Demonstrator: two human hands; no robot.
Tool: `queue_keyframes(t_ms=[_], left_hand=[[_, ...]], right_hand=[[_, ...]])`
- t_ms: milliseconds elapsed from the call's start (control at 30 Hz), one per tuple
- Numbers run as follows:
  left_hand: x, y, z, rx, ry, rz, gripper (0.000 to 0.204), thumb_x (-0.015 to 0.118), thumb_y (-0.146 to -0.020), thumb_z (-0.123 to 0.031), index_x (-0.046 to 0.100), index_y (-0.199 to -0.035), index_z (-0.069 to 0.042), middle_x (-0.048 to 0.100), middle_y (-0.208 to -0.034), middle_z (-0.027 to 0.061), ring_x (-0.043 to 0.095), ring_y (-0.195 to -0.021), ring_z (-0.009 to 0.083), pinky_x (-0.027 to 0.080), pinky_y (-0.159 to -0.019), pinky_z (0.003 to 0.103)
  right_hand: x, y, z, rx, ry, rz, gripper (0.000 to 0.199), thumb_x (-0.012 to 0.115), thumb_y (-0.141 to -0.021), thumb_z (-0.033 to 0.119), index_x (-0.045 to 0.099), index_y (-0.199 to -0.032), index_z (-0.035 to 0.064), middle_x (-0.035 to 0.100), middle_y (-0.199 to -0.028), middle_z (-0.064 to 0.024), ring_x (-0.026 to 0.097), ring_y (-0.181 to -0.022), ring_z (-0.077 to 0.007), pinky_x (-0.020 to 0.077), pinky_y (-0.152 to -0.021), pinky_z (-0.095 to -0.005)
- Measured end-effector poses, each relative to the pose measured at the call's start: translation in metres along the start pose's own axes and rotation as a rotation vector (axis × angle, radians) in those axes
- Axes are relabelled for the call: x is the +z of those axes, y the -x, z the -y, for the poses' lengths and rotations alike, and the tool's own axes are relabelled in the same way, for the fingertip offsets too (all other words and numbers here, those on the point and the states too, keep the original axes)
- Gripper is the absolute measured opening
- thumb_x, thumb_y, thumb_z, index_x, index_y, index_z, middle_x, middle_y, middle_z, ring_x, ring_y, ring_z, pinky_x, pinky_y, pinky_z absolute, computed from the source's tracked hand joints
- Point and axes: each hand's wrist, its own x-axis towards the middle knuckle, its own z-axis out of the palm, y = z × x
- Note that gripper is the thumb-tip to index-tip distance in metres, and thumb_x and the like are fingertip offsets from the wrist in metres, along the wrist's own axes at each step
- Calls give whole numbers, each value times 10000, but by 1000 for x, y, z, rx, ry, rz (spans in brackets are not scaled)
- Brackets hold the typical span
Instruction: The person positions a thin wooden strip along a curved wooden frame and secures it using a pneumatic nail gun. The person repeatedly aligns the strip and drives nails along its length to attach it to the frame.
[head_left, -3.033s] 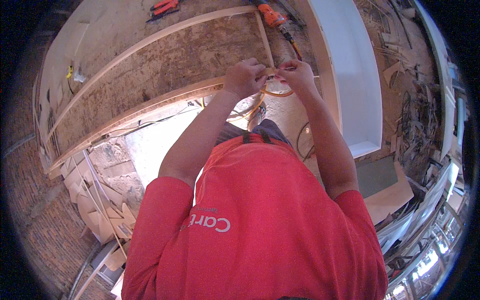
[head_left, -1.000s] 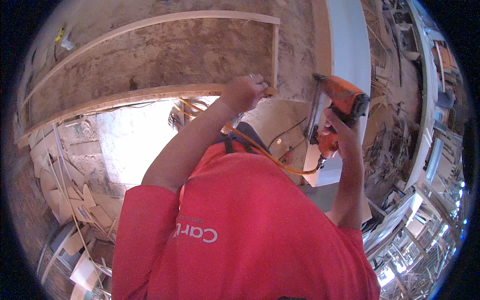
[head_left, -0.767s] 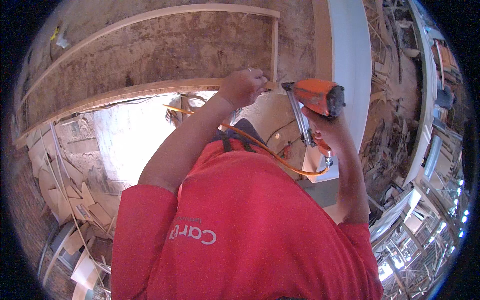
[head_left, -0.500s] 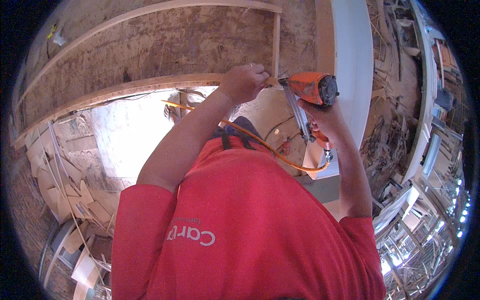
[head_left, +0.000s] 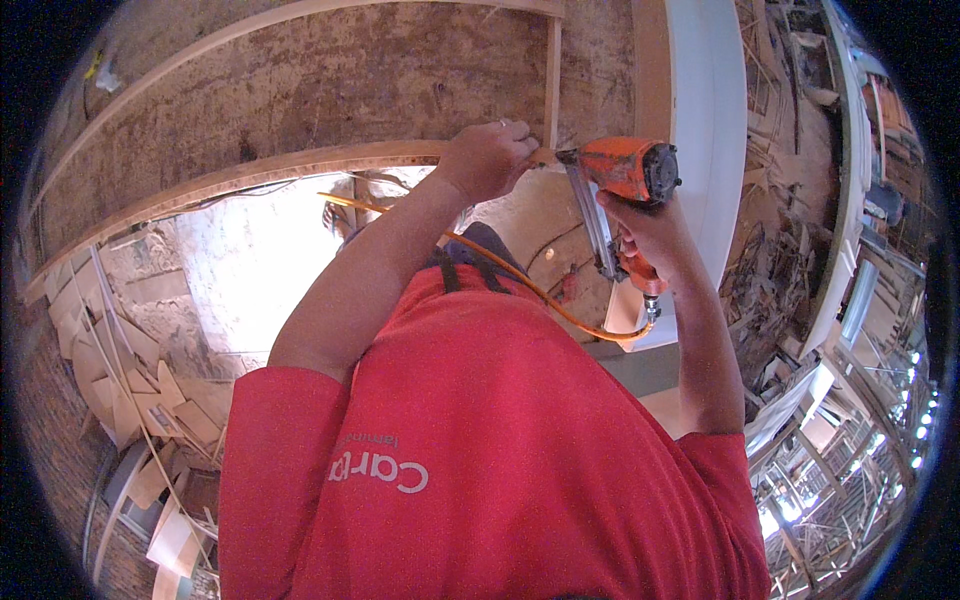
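The left hand (head_left: 490,160) sits on the wooden rail (head_left: 300,172); at its 3 o'clock is the nail gun (head_left: 620,175), with the white panel (head_left: 705,130) beyond.

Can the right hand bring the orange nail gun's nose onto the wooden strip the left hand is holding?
Probably yes: the right hand has the nail gun right beside the left hand on the wooden strip, with nothing between.
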Motion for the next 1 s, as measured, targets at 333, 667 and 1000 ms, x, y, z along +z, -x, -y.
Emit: queue_keyframes(t_ms=[333, 667, 1000], left_hand=[[5, -1, 2, 6, -9, -6, 159, 695, -881, -216, 680, -978, -92, 621, -982, 104, 694, -925, 316, 601, -755, 447], [-2, 3, -3, -48, -16, 43, 180, 626, -960, -267, 690, -996, -103, 632, -958, 106, 702, -900, 331, 608, -746, 457], [-1, 11, 0, -20, -13, 5, 132, 676, -898, -226, 669, -917, -96, 623, -950, 106, 699, -898, 330, 598, -738, 459]], right_hand=[[-4, -4, -3, 79, -20, 22, 381, 832, -875, 300, 639, -1153, 125, 551, -669, 50, 519, -528, -90, 425, -451, -280], [0, 3, 4, 39, -10, 35, 327, 811, -917, 271, 658, -1149, 99, 493, -636, 64, 478, -501, -47, 402, -448, -238], [3, -6, 1, 13, 200, 0, 513, 841, -843, 228, 638, -1287, 71, 725, -968, -51, 692, -820, -199, 579, -703, -356]])
